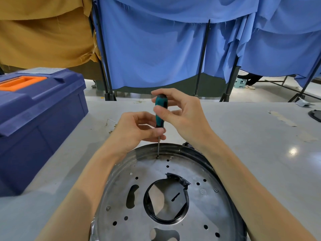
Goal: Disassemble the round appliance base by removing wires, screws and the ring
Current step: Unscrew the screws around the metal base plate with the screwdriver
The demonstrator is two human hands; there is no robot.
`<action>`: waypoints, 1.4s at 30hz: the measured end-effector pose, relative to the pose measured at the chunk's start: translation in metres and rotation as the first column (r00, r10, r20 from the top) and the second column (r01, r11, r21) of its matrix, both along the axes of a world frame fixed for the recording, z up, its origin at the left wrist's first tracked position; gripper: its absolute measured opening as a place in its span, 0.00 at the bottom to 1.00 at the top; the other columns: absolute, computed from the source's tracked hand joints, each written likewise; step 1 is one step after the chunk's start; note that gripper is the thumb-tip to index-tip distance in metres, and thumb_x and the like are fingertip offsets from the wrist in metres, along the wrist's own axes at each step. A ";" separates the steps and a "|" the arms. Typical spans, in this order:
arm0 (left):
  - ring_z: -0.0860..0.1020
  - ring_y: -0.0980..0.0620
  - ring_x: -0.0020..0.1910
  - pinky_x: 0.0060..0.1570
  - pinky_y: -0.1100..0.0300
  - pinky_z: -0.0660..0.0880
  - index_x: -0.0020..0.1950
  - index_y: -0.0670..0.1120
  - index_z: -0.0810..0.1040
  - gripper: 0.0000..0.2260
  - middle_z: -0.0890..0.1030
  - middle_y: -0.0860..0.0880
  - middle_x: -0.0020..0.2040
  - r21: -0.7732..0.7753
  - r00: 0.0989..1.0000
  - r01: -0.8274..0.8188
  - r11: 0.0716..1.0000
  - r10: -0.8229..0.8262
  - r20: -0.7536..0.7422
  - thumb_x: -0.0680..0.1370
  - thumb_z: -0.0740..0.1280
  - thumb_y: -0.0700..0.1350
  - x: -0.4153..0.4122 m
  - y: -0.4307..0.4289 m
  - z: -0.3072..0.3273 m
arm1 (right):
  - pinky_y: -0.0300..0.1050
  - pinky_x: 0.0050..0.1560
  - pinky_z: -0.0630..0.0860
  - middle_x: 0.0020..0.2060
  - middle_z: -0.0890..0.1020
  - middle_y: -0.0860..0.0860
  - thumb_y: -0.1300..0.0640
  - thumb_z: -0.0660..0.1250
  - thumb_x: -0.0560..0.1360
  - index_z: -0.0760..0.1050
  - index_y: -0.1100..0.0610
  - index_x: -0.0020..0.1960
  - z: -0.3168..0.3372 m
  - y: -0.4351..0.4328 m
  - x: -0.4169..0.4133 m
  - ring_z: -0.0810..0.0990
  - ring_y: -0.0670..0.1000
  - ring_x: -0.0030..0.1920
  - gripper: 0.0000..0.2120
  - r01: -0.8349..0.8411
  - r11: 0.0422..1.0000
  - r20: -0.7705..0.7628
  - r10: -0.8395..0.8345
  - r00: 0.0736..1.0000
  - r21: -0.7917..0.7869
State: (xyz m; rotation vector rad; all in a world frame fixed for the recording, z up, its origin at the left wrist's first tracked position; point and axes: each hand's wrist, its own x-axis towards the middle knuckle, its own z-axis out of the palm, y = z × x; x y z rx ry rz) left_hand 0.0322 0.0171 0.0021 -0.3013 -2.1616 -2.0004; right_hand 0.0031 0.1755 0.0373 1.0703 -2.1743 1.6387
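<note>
A workshop: grey workbench (243, 136), blue toolbox (40, 115), curtained partitions (156, 49) dividing stations.

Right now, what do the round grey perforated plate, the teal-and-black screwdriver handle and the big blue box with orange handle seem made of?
Round grey perforated plate: likely sheet metal, dull scuffed finish, soft reflections and punched holes.
Teal-and-black screwdriver handle: probably plastic or rubber, matte, two moulded colours.
Big blue box: apparently moulded plastic, faint sheen, rounded edges.

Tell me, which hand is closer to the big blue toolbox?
Left. The left hand pinches the screwdriver low down, on the side nearest the blue toolbox. The right hand grips the handle higher up, on the far side from it.
</note>
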 end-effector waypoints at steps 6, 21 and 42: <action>0.85 0.43 0.46 0.44 0.59 0.81 0.54 0.41 0.81 0.12 0.86 0.43 0.46 -0.014 0.998 0.059 0.998 -0.059 0.031 0.72 0.71 0.40 0.002 -0.002 0.001 | 0.46 0.53 0.80 0.52 0.83 0.52 0.68 0.68 0.75 0.76 0.53 0.63 0.000 0.002 -0.003 0.81 0.51 0.52 0.18 0.000 0.998 0.036 0.002 0.999 -0.061; 0.85 0.41 0.42 0.41 0.57 0.81 0.50 0.37 0.80 0.14 0.84 0.39 0.44 -0.002 0.999 -0.002 1.000 0.003 0.036 0.67 0.74 0.41 0.001 0.000 0.000 | 0.42 0.50 0.80 0.52 0.82 0.50 0.60 0.71 0.75 0.79 0.54 0.58 0.002 0.002 -0.001 0.80 0.47 0.52 0.13 -0.003 0.999 0.021 0.004 1.000 -0.035; 0.85 0.41 0.41 0.40 0.58 0.81 0.51 0.36 0.80 0.15 0.85 0.42 0.42 -0.009 1.000 0.003 1.000 -0.003 0.031 0.66 0.73 0.38 0.003 0.000 0.004 | 0.41 0.53 0.79 0.55 0.80 0.49 0.61 0.69 0.76 0.77 0.51 0.63 0.003 0.001 0.000 0.78 0.49 0.54 0.17 -0.034 0.999 0.002 0.034 0.999 0.017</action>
